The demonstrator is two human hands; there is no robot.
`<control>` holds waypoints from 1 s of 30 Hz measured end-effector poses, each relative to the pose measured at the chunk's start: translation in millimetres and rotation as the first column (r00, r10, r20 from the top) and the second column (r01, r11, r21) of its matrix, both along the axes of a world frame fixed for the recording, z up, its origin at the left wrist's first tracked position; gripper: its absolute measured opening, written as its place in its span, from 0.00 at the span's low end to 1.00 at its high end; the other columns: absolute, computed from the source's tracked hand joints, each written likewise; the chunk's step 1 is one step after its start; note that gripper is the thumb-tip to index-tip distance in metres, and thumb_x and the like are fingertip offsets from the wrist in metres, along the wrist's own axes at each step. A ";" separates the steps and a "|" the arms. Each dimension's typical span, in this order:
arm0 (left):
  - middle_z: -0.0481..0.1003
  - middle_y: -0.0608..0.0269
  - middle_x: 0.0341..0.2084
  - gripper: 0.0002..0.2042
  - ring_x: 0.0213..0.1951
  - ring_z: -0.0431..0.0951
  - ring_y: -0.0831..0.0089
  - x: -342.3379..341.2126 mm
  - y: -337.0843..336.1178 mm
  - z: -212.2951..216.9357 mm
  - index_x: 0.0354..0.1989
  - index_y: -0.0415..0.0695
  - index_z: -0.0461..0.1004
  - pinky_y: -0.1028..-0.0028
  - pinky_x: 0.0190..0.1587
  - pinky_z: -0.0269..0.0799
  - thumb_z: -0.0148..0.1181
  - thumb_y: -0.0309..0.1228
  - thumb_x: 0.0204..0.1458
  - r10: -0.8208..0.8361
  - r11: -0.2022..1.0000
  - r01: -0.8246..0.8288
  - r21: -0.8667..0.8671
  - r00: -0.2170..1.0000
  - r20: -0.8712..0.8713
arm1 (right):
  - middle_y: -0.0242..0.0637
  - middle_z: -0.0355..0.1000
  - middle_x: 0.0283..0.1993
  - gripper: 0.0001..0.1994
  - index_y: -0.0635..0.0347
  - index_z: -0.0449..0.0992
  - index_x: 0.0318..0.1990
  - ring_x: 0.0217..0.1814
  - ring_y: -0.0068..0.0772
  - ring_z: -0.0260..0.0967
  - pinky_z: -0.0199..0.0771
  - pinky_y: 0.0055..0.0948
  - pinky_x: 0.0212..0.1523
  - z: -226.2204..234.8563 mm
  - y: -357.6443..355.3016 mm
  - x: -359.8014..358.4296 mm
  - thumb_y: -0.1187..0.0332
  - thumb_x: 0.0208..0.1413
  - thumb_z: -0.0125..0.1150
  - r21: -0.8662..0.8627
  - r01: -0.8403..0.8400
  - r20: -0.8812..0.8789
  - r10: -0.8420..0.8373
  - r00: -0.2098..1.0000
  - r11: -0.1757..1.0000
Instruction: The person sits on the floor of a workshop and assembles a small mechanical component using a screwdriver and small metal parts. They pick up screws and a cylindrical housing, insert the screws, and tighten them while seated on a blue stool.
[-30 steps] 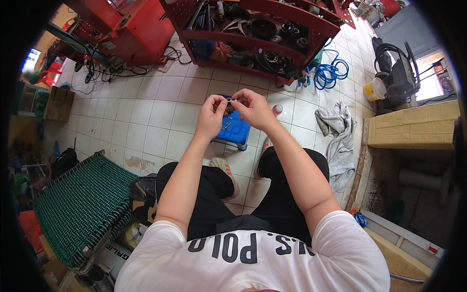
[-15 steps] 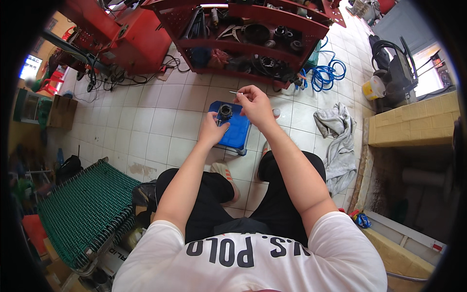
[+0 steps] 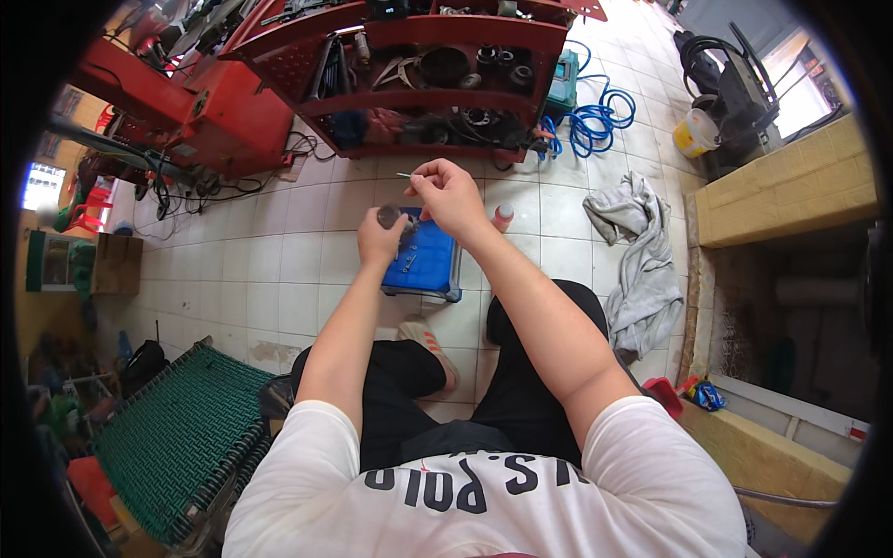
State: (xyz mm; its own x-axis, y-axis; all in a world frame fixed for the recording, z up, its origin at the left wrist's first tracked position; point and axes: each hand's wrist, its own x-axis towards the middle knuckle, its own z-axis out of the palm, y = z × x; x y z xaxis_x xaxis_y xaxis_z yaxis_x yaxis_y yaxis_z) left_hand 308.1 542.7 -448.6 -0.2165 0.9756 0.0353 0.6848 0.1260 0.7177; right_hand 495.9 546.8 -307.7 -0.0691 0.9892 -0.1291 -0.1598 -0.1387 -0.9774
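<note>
Over the blue box (image 3: 423, 265) my left hand (image 3: 378, 244) is closed around a dark round metal part (image 3: 389, 215), its upper face showing. Pinched in my right hand (image 3: 448, 197), just beyond and to the right, is a thin metal rod (image 3: 403, 175) whose tip points left. Several small bolts (image 3: 408, 260) lie on the box's lid beside my left thumb. Another metal piece shows partly between the hands, too small to name. To the right of the box stands a small bottle (image 3: 503, 218) with a pale cap.
Beyond the box stands a red tool cart (image 3: 428, 98) with parts on its shelves. A blue hose (image 3: 600, 126) lies coiled by its right end. Grey cloth (image 3: 642, 251) lies on the tiles at right. A green woven seat (image 3: 181, 432) is at left near me.
My left hand has lifted the round metal part off the lid and tilted it, uncovering small bolts there. My right hand still pinches the rod. The whole view has shifted slightly.
</note>
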 end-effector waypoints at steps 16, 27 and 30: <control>0.70 0.61 0.45 0.34 0.43 0.76 0.67 -13.0 -62.0 103.9 0.55 0.46 0.62 0.64 0.46 0.77 0.50 0.67 0.60 0.198 0.923 -0.305 -0.232 -0.140 0.970 | 0.36 0.79 0.38 0.09 0.65 0.74 0.46 0.28 0.15 0.71 0.71 0.19 0.27 21.3 -44.7 -26.5 0.70 0.64 0.62 0.194 -0.281 0.120 0.262 0.958 0.940; 0.78 0.57 0.42 0.30 0.41 0.81 0.69 6.9 -52.4 100.0 0.51 0.44 0.61 0.69 0.44 0.81 0.73 0.46 0.50 -0.112 0.970 -0.172 0.172 0.312 0.943 | 0.35 0.80 0.32 0.09 0.63 0.76 0.45 0.23 0.17 0.69 0.69 0.22 0.26 9.9 -40.2 -30.1 0.69 0.60 0.65 0.257 -0.186 0.304 0.103 0.947 0.948; 0.79 0.57 0.42 0.32 0.41 0.80 0.73 6.9 -51.4 97.3 0.49 0.43 0.62 0.72 0.45 0.79 0.75 0.48 0.47 -0.142 0.958 -0.173 0.231 0.416 0.898 | 0.33 0.80 0.34 0.09 0.63 0.75 0.46 0.25 0.15 0.71 0.71 0.19 0.24 8.3 -38.4 -27.0 0.70 0.63 0.64 0.266 -0.223 0.347 0.123 0.930 0.938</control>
State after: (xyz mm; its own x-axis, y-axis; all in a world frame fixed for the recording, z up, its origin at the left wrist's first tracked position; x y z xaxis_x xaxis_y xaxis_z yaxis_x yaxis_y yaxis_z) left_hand 315.0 491.4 -351.3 -0.2900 0.9560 0.0441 -0.3777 -0.1566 0.9126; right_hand 468.9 508.4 -299.4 -0.2470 0.9611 0.1235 0.1685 0.1681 -0.9713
